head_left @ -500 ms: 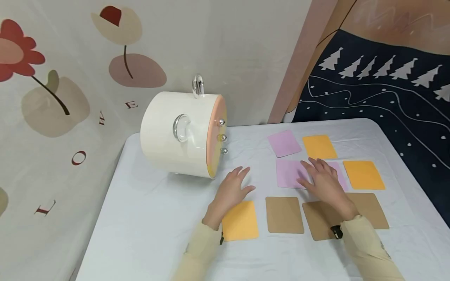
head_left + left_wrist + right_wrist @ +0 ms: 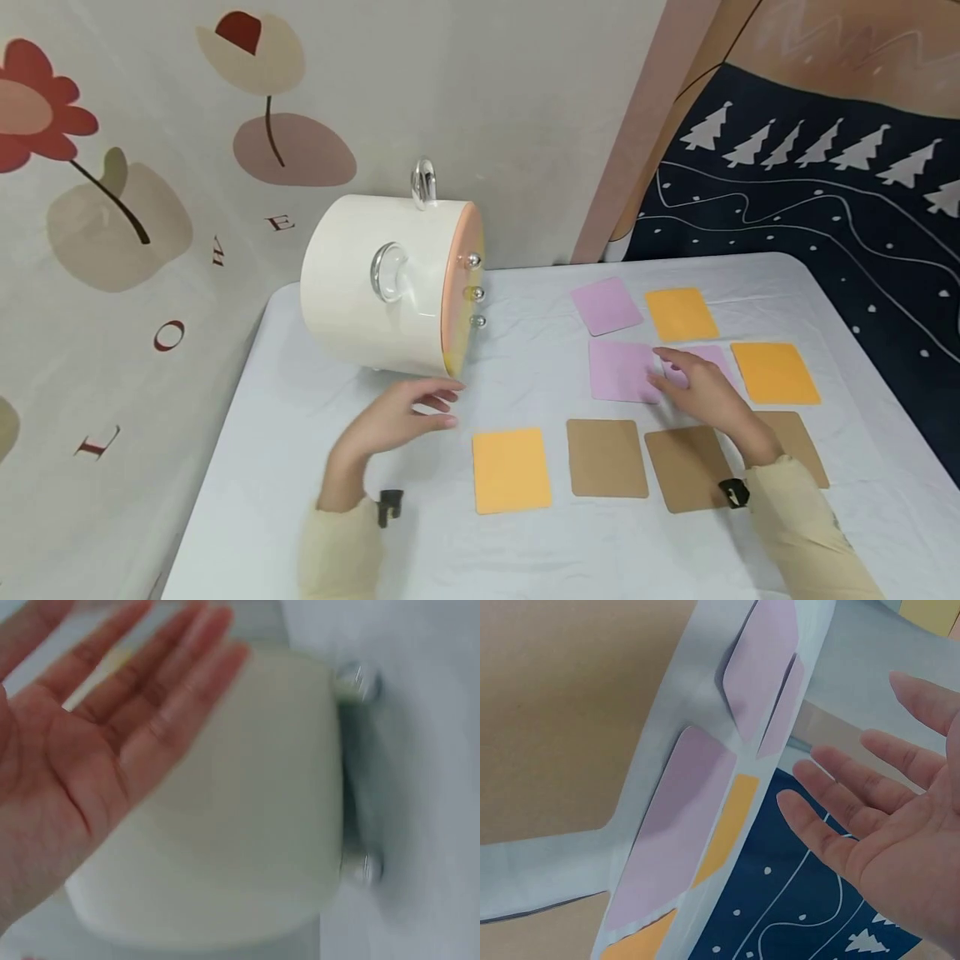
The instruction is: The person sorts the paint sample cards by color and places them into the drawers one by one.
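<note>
My left hand (image 2: 397, 417) hovers with loosely extended fingers just in front of a cream drum-shaped object (image 2: 375, 283), which has an orange-and-yellow end face and shiny ball knobs. In the left wrist view the palm is spread before its cream side (image 2: 225, 825), blurred by motion. Over the pink cards, my right hand (image 2: 701, 392) has relaxed fingers and holds nothing; the right wrist view shows its open palm (image 2: 900, 832) apart from the cards. Nearest to it are a pink card (image 2: 622, 372) and another pink card (image 2: 712, 358) partly hidden by the hand.
A third pink card (image 2: 606, 306) lies behind. Orange cards lie at the back (image 2: 682, 314), at the right (image 2: 776, 373) and at the front left (image 2: 512, 472). Brown cards (image 2: 607, 458) make up the front row on the white tablecloth (image 2: 255, 467). A patterned curtain hangs behind.
My left hand has swung left and toward the front, away from above the front orange card. The right hand has shifted slightly right and nearer, its fingers less spread. The cards have stayed put.
</note>
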`<move>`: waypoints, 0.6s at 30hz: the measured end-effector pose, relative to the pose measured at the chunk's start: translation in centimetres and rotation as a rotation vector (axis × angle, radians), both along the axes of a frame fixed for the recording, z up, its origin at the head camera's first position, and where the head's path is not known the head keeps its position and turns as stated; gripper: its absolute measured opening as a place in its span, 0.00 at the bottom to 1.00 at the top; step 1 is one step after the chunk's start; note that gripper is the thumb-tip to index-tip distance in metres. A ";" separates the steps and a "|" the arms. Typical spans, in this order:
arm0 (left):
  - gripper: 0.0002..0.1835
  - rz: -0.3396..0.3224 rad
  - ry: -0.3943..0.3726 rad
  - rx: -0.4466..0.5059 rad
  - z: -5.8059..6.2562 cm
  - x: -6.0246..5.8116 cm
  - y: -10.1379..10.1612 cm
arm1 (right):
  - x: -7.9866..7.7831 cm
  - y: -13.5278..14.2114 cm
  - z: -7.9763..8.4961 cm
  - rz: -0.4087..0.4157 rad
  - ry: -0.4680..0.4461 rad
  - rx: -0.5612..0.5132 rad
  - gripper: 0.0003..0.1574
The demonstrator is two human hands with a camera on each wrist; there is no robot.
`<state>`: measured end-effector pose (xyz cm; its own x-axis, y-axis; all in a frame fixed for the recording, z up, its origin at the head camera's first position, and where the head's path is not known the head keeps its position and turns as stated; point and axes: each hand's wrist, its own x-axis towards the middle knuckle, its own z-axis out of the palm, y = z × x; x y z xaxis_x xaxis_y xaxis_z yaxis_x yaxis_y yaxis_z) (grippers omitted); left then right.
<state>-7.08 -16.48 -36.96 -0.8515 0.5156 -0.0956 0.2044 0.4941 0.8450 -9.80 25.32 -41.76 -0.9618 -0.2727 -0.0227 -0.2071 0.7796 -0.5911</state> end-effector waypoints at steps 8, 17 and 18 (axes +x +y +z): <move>0.20 0.201 -0.015 0.121 2.8 -0.4 -5.3 | -0.1 0.9 -0.2 0.018 -0.004 -0.090 0.26; 0.23 0.314 0.035 0.133 7.1 -2.3 -6.0 | -0.1 3.2 -0.3 -0.016 -0.063 -0.131 0.24; 0.23 0.319 0.045 0.120 7.7 -2.5 -5.9 | 0.0 3.5 -0.3 -0.023 -0.063 -0.132 0.23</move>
